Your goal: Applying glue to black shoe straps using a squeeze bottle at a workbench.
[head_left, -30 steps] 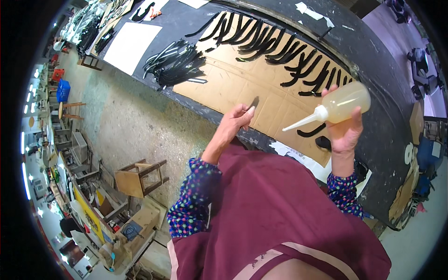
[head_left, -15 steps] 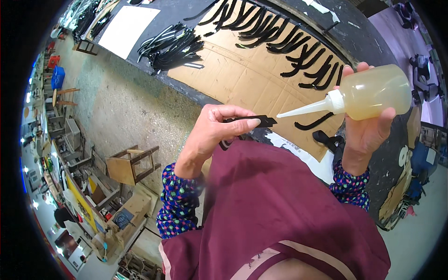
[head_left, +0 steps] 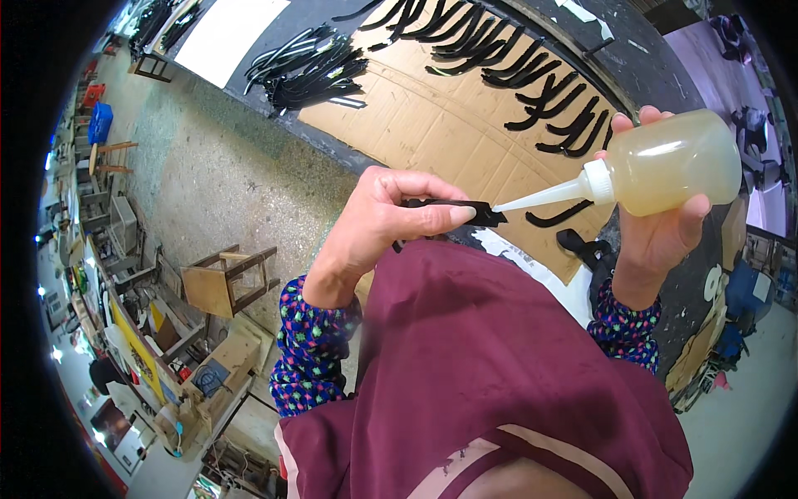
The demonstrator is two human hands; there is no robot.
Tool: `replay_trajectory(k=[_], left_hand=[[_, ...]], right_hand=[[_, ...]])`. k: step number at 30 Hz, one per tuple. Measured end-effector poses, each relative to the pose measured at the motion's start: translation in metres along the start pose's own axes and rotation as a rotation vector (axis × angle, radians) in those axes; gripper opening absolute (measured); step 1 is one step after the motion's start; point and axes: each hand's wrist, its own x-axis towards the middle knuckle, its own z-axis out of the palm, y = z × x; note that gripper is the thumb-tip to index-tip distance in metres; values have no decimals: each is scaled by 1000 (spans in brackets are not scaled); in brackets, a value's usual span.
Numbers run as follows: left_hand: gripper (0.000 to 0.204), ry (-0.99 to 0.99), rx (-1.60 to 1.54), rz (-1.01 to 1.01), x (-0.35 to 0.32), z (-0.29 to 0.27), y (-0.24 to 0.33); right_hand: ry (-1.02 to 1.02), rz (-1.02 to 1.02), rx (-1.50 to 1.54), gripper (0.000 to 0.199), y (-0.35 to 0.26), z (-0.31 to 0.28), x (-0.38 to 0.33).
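Left hand (head_left: 386,224) is pinching a black strip (head_left: 453,208) level in front of the chest — long axis running left to right. Right hand (head_left: 665,224) is gripping a squeeze bottle (head_left: 673,162), nozzle touching the strip's right end — above the desk (head_left: 332,17).

Occlusions near the squeeze bottle (head_left: 669,163)

Black strip (head_left: 453,208) left of bottle: mostly hidden under left hand (head_left: 378,224). Bottle's far side covered by right hand (head_left: 665,233). Nozzle-to-strip contact unclear.
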Motion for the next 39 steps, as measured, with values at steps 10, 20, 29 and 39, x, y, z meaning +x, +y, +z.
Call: replay_trajectory(k=[10,20,29,39], left_hand=[[12,5,2,-29,0,-1,3],[12,26,4,-20,1,-4,1],[13,-6,10,33,-3,1,6],[14,-15,9,-3,-6,2,10]], right_hand=[[11,5,26,79,1,-3,-1],[-13,33,54,78,-1,-11,-6],[22,-19,69,76,4,4,-2],[16,-12,64,75,7,8,1]])
